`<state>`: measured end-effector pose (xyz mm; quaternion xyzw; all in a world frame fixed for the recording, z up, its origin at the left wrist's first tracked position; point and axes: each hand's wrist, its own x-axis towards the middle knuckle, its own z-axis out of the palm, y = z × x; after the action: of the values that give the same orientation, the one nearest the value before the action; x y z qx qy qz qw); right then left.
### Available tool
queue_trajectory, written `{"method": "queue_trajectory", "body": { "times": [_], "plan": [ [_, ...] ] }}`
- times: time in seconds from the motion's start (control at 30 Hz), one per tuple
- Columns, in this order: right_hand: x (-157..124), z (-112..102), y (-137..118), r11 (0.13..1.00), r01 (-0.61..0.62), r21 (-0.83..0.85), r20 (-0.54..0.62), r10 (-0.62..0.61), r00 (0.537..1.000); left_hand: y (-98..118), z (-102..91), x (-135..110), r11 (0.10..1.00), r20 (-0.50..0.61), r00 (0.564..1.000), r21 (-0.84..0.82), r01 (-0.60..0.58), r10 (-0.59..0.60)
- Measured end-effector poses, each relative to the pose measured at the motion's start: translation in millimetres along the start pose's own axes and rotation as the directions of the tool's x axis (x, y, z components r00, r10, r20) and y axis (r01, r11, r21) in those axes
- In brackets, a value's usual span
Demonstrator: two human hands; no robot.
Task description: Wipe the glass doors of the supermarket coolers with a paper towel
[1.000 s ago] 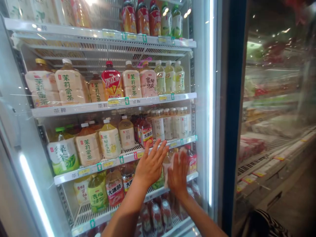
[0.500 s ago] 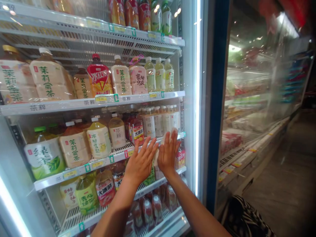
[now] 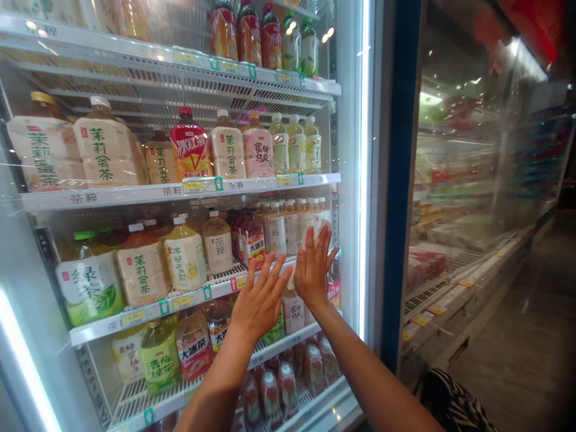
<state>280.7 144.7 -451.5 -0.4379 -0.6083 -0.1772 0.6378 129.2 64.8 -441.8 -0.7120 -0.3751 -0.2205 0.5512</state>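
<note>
Both my hands lie against the glass front of a lit drinks cooler [image 3: 351,252]. My left hand [image 3: 260,300] is open, fingers spread and pointing up and to the right, in front of the edge of the third shelf [image 3: 189,297]. Just right of it and slightly higher, my right hand [image 3: 314,267] is also open with fingers up. The two hands almost touch. Behind them stand small pale tea bottles [image 3: 288,228], and a pink-labelled bottle [image 3: 293,311] sits on the shelf below. Neither hand holds anything that I can see.
Several wire shelves carry large tea bottles [image 3: 103,150], a red bottle [image 3: 189,147] and green-tea bottles [image 3: 87,282]. A dark blue post [image 3: 400,198] divides this cooler from an open chilled case [image 3: 472,240] on the right. Striped cloth [image 3: 454,402] shows at the bottom right.
My right hand has risen from the lower shelf level to beside and above my left hand. My left hand stayed roughly in place. The view shifted slightly.
</note>
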Motion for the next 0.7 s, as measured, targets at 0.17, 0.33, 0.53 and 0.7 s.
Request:
{"method": "queue_trajectory", "body": {
  "times": [0.17,0.33,0.53,0.7],
  "plan": [
    [-142,2,-7,0.997,0.082,0.001,0.100,-0.081,0.992,1,-1.9,-1,0.998,-0.001,0.999,0.028,0.051,-0.051],
    [-128,4,-5,0.990,0.139,-0.008,0.121,-0.138,0.983,1,-2.2,1,0.997,0.001,0.998,0.050,0.055,-0.056],
    [-60,2,-6,0.999,0.031,-0.020,0.035,-0.031,0.999,2,-3.1,2,0.998,0.016,0.998,0.030,0.061,-0.062],
    [-156,2,5,0.990,0.142,0.002,0.157,-0.141,0.977,1,-4.4,2,0.997,0.004,0.998,0.049,0.059,-0.059]
  ]
}}
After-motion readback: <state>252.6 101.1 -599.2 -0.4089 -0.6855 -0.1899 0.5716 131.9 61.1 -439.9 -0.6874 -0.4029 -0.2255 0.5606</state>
